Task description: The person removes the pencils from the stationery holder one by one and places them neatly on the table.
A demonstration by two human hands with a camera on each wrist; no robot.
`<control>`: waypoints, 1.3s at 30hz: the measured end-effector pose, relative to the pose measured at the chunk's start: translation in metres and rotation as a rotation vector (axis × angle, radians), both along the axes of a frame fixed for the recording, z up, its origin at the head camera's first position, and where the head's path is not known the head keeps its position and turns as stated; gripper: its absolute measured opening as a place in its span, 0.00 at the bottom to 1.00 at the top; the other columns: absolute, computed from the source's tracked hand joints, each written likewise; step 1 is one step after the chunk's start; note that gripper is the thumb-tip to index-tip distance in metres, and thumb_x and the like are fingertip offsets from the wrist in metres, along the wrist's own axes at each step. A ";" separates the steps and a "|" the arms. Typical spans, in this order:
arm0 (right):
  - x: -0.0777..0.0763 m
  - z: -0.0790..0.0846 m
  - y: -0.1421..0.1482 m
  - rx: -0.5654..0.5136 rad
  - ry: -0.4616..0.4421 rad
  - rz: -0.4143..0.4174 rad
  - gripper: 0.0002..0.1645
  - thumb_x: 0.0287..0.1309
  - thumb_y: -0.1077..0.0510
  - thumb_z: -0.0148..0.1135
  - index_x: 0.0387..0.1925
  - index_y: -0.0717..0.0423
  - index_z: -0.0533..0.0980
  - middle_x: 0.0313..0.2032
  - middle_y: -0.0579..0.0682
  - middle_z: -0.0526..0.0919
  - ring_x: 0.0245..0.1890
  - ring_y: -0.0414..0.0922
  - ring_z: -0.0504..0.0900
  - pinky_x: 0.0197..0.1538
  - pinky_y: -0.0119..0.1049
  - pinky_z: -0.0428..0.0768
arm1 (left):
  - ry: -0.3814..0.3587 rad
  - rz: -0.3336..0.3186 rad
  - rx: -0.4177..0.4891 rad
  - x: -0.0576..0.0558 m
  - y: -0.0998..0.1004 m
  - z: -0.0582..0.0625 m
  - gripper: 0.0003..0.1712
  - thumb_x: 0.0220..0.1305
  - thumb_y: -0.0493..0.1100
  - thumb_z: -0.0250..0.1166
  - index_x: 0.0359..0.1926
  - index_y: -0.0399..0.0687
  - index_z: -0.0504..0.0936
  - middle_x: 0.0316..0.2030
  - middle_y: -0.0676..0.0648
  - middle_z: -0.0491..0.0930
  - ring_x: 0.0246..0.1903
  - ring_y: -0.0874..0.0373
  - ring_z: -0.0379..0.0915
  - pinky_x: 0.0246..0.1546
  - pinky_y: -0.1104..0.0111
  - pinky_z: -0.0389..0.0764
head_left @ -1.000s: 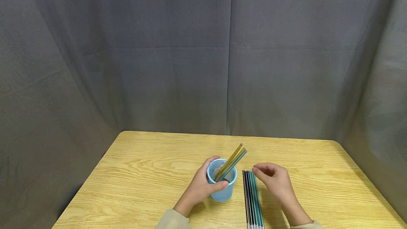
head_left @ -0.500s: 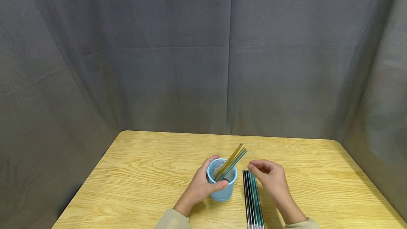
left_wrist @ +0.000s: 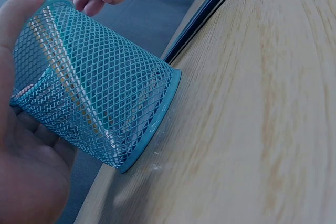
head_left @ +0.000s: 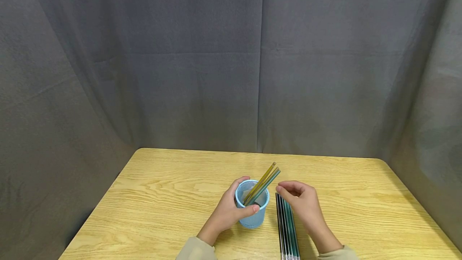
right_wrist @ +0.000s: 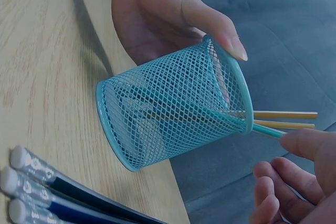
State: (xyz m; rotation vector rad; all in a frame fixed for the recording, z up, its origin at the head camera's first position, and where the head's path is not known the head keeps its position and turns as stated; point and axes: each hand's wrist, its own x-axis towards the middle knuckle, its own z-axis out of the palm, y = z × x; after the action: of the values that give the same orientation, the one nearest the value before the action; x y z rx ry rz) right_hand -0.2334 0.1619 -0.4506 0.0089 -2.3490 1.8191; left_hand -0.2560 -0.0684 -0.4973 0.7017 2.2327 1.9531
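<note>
Now, line by line:
Left hand (head_left: 225, 214): gripping the cup (head_left: 252, 208), thumb at its rim, fingers curling round its side.
Cup: standing upright on the table (head_left: 162, 208), just left of the row (head_left: 286, 228).
Pencils (head_left: 262, 183): leaning in the cup, ends sticking out toward the right hand (head_left: 303, 204).
Right hand: hovering over the row's far end, fingers loosely bending, holding nothing.
Row: pencils lying side by side, flat on the table.

bare hands, beige sleeves (head_left: 195, 252) (cuffs only)
</note>
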 end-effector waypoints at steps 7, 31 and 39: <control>-0.001 -0.001 -0.004 0.027 -0.014 0.004 0.16 0.60 0.54 0.70 0.44 0.61 0.84 0.40 0.51 0.85 0.39 0.44 0.81 0.41 0.32 0.78 | 0.002 -0.003 0.003 0.000 0.000 0.000 0.45 0.56 0.54 0.74 0.71 0.65 0.61 0.57 0.54 0.75 0.56 0.54 0.72 0.57 0.51 0.70; -0.003 -0.003 -0.021 0.006 0.000 -0.015 0.14 0.59 0.54 0.71 0.41 0.60 0.85 0.39 0.51 0.85 0.38 0.43 0.80 0.41 0.32 0.78 | -0.006 -0.011 0.015 0.000 0.000 0.000 0.45 0.56 0.53 0.74 0.71 0.64 0.61 0.56 0.53 0.75 0.54 0.54 0.73 0.57 0.52 0.70; -0.006 -0.007 -0.024 -0.010 0.000 0.002 0.12 0.59 0.56 0.71 0.40 0.61 0.85 0.38 0.52 0.85 0.38 0.44 0.80 0.41 0.33 0.78 | -0.004 -0.008 0.012 -0.001 0.000 -0.001 0.45 0.56 0.53 0.74 0.71 0.64 0.61 0.56 0.53 0.75 0.54 0.53 0.73 0.56 0.52 0.71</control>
State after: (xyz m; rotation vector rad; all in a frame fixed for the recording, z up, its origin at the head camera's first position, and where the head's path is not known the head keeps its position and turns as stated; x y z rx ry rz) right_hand -0.2391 0.1378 -0.4580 0.0096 -2.3408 1.8309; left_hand -0.2570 -0.0689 -0.4981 0.7063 2.2147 1.9639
